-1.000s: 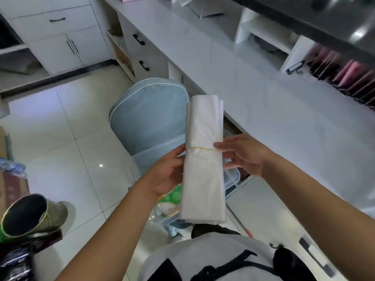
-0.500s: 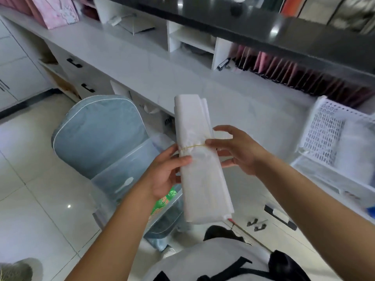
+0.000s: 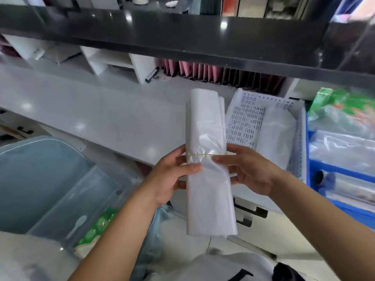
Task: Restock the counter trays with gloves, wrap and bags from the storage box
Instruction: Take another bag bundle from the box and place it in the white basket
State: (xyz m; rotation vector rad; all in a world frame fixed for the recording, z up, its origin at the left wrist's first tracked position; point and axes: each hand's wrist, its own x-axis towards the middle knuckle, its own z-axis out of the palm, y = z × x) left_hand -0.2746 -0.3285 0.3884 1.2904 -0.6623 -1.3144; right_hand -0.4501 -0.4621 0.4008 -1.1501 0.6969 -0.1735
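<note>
A folded bundle of white plastic bags point(image 3: 209, 138), bound by a thin yellow rubber band, stands upright in front of the counter. My left hand point(image 3: 172, 179) grips its left side just under the band. My right hand point(image 3: 249, 173) holds the right side, fingertips at the band. To the right, a white perforated tray point(image 3: 243, 118) on the counter holds another white bundle point(image 3: 278, 134). A blue tray point(image 3: 316, 165) beyond it carries clear wrapped rolls and a green printed pack point(image 3: 343, 110). The clear storage box point(image 3: 67, 203) sits low at the left.
A grey-white counter point(image 3: 91, 110) runs under a black shelf point(image 3: 182, 39). Pink and dark folders point(image 3: 213, 72) stand in the cubbies behind. A blue-grey chair point(image 3: 34, 179) is under the storage box. Drawer handles point(image 3: 249, 211) show below the counter.
My view has swung right from the floor and chair to the counter; the white and blue trays have come into sight. Both hands kept hold of the bundle throughout.
</note>
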